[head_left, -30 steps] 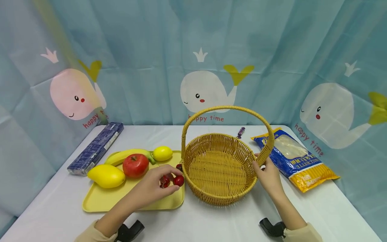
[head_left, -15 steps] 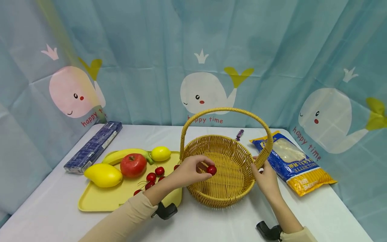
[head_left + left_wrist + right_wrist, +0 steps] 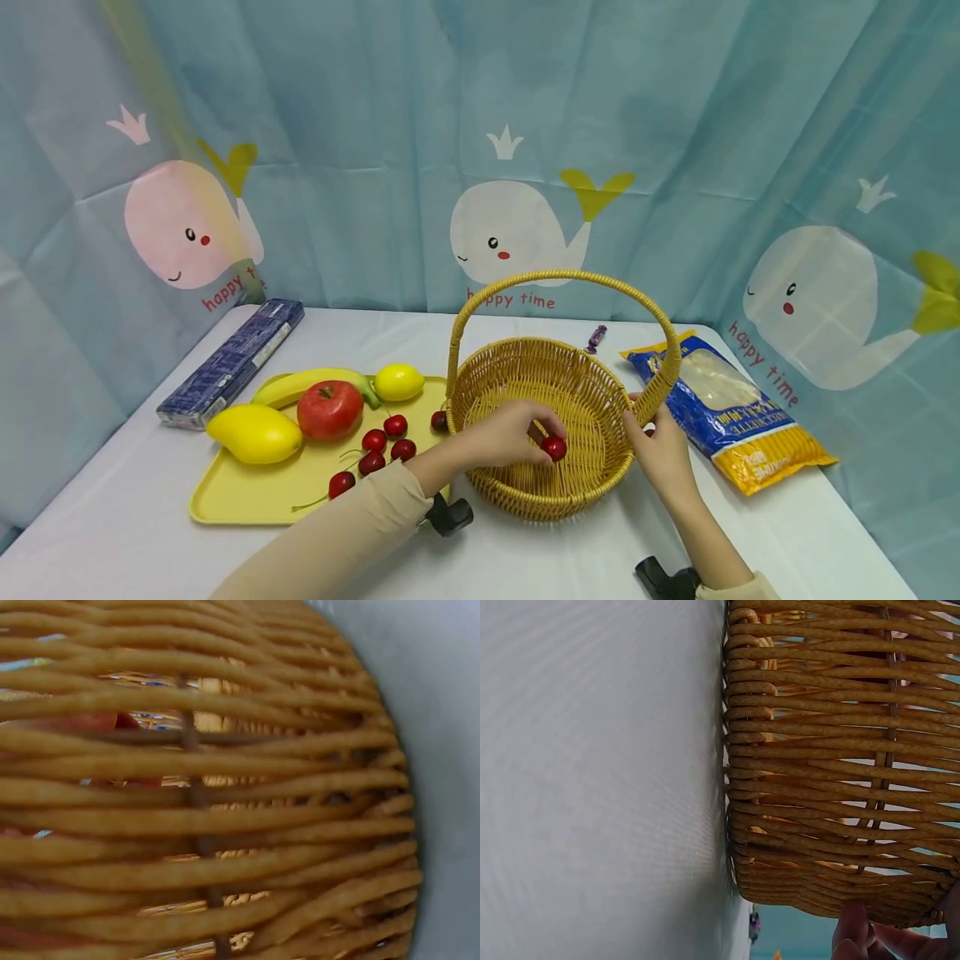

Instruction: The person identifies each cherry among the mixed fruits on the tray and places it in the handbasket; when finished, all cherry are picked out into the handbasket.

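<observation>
At nine o'clock from the wicker basket [image 3: 551,507], possible to scatter loose cherries [image 3: 374,441] on the yellow tray [image 3: 251,504] with a low sleeve [image 3: 337,525]. Pinching a cherry [image 3: 554,448] inside the basket with left hand [image 3: 512,433]; might roll if released high. Gripping the three-o'clock rim [image 3: 622,463] with right hand [image 3: 662,450]; might tip basket by tugging.

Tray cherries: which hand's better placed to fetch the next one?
Left, probably, after releasing its cherry: the left hand, inside the basket, is nearer the tray; the right hand holds the basket's opposite side.
</observation>
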`<state>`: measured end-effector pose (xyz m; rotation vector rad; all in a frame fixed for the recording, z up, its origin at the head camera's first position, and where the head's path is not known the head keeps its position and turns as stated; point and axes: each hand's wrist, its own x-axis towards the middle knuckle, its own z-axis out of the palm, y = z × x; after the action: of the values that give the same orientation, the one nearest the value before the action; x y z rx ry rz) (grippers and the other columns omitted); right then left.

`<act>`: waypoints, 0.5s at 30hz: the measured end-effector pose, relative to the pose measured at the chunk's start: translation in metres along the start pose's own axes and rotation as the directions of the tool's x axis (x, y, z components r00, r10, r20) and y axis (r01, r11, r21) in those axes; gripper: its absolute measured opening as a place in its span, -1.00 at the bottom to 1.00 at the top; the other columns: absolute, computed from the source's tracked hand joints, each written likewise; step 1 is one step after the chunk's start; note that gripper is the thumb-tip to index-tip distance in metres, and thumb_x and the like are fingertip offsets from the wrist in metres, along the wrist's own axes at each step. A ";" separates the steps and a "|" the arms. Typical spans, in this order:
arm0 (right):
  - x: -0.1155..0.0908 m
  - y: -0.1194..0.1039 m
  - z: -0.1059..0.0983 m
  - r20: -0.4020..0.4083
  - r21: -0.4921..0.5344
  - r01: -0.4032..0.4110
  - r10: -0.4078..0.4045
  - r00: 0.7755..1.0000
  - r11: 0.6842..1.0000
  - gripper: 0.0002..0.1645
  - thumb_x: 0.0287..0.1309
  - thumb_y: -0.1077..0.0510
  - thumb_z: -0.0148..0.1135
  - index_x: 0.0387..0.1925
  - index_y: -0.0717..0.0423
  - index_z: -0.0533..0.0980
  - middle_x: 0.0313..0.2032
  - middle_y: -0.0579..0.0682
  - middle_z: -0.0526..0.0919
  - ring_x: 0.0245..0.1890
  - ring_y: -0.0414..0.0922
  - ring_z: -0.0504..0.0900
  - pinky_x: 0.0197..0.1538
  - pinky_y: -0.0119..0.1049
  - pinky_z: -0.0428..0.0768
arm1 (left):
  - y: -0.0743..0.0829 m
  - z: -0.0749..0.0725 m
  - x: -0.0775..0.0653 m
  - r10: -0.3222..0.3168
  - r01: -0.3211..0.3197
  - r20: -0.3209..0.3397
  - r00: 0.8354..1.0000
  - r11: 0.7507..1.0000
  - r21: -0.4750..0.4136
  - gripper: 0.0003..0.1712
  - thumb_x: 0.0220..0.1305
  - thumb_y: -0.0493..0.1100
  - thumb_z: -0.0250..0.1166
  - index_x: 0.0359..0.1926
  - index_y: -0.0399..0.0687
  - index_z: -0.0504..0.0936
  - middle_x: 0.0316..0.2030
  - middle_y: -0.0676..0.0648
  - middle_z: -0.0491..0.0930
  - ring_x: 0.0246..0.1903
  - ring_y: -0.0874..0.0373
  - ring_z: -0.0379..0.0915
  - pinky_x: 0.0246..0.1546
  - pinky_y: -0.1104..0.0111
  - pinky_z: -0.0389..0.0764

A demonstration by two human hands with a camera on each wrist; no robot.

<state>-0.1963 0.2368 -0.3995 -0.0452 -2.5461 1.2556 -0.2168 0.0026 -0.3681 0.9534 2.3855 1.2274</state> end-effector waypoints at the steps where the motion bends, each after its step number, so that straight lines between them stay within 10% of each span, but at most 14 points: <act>1: 0.000 0.000 0.000 0.000 -0.002 -0.002 0.002 1.000 1.000 -0.56 0.27 0.07 0.04 0.11 0.19 0.34 -0.21 0.17 0.54 -0.31 -0.03 0.44 -0.39 -0.35 0.45 | -0.001 0.001 0.001 -0.006 0.006 0.006 1.000 1.000 0.017 -0.66 -0.03 -0.38 0.40 -0.18 -0.06 0.60 -0.28 0.12 0.53 -0.30 0.35 0.51 -0.33 0.55 0.53; 15: -0.001 -0.002 -0.001 0.006 0.010 -0.015 0.015 1.000 1.000 -0.56 0.27 0.06 0.03 0.11 0.17 0.34 -0.20 0.19 0.53 -0.33 -0.03 0.46 -0.43 -0.36 0.48 | -0.005 0.010 0.009 -0.047 0.017 0.106 0.993 0.964 0.267 -0.71 -0.05 -0.37 0.41 -0.27 -0.01 0.60 -0.33 0.13 0.54 -0.36 0.37 0.45 -0.43 0.58 0.49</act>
<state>-0.1952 0.2366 -0.3978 -0.0594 -2.5485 1.2764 -0.2199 0.0124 -0.3780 1.0254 2.5060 0.8308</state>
